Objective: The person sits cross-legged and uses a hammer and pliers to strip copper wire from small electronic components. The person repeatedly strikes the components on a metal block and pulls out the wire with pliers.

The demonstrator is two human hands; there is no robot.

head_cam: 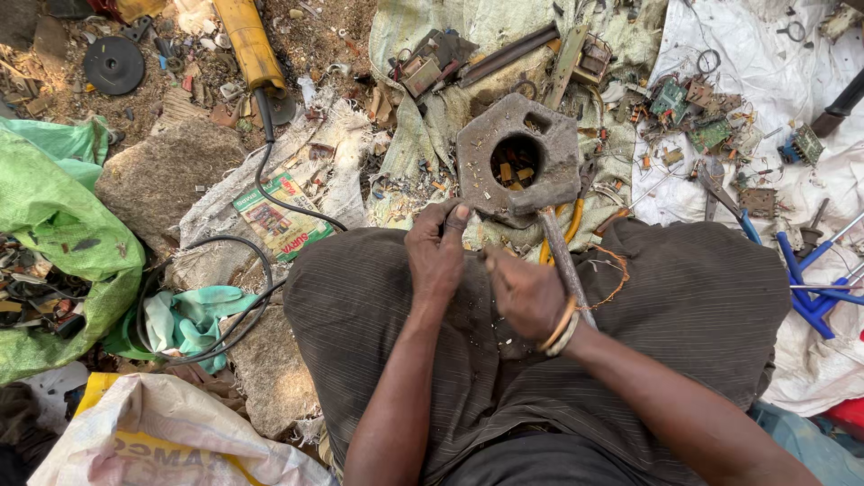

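- Left hand [436,256] has its grip pinched on something too small to identify, beside the grey hexagonal metal block [517,162].
- Right hand [526,292] is clamped around the hammer's handle [565,265].
- Small copper-coloured bits already lie in the block's hole; green circuit boards [711,135] remain unstripped.

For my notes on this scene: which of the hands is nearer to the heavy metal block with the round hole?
Left. The left hand touches the lower edge of the metal block; the right hand sits lower, gripping the hammer handle.

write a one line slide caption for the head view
Right hand grips a hammer beside the left hand at a holed metal block.
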